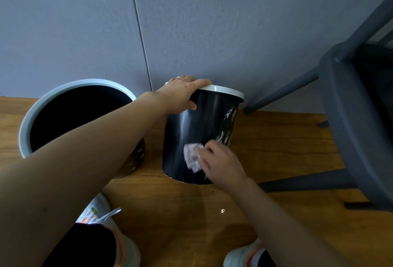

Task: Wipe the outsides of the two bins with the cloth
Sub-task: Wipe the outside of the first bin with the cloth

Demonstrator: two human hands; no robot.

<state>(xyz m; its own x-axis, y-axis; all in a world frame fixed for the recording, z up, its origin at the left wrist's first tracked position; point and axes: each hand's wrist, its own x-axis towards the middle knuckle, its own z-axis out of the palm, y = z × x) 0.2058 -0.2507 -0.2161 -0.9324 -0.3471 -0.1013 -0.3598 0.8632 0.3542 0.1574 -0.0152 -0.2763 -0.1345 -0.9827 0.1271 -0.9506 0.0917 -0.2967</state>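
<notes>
wooden floor point(276, 139) by grey wall; tilted black bin point(197, 130) is gripped at the rim by left hand point(180, 94), cloth point(192, 157) pressed low on it by right hand point(221, 162). second bin point(29, 122) left of that arm. hard wiping could slip the tilted bin.

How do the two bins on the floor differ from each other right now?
The right bin is tipped away toward the wall, showing its dark side; the left bin shows its open dark mouth from above. The left hand grips the right bin's rim and the right hand presses a crumpled cloth on its side, while neither hand touches the left bin. Both have dark bodies, pale rims and white markings low on the side.
</notes>
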